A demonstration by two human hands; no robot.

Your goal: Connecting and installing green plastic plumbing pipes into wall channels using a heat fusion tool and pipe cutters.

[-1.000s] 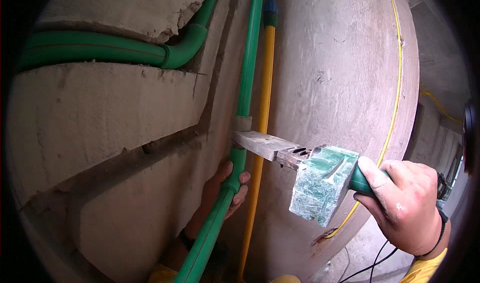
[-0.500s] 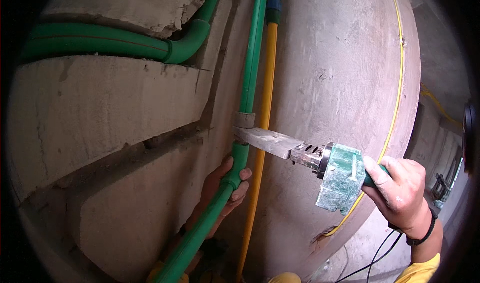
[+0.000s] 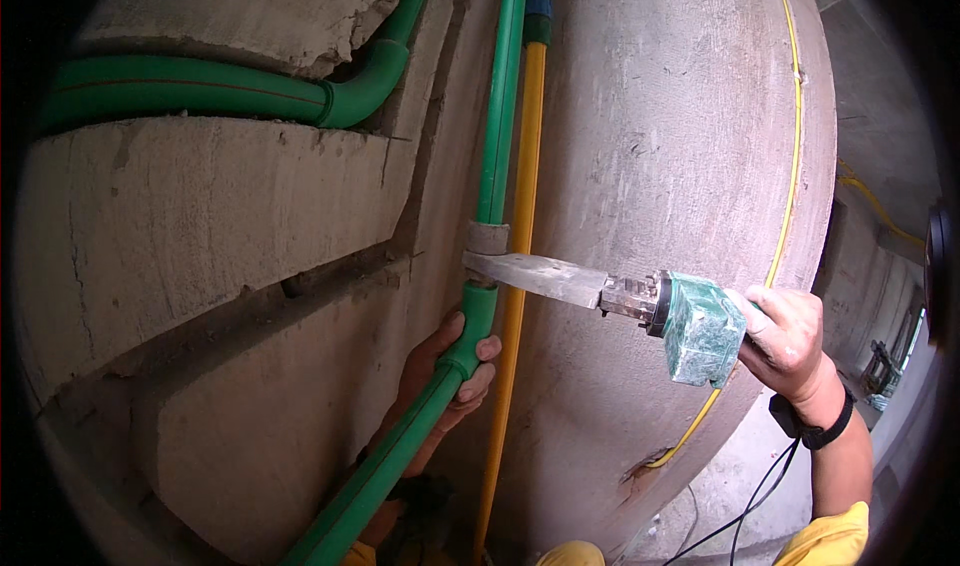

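My right hand point(image 3: 790, 338) grips the handle of a green pipe welding iron point(image 3: 700, 328), its fingers closed. The iron's flat grey heating plate point(image 3: 550, 278) reaches left, between two pipe ends. Above the plate, the grey heating socket point(image 3: 488, 237) surrounds the lower end of a vertical green pipe point(image 3: 497, 146). Just below it sits the open end of a green elbow fitting point(image 3: 470, 331), joined to a slanting green pipe point(image 3: 385, 476). My left hand point(image 3: 445, 371) wraps round this elbow from behind; the pipe partly hides it.
A yellow pipe point(image 3: 525, 166) runs upright just behind the plate. Another green pipe point(image 3: 200, 88) bends through a chase in the concrete wall point(image 3: 250, 196) at left. A thin yellow conduit point(image 3: 797, 146) crosses the wall at right. Black cables point(image 3: 740, 516) hang below my right wrist.
My right hand has turned the welding iron, so its green body now sits a little higher and more edge-on. The view has shifted slightly; my left hand keeps its hold on the elbow.
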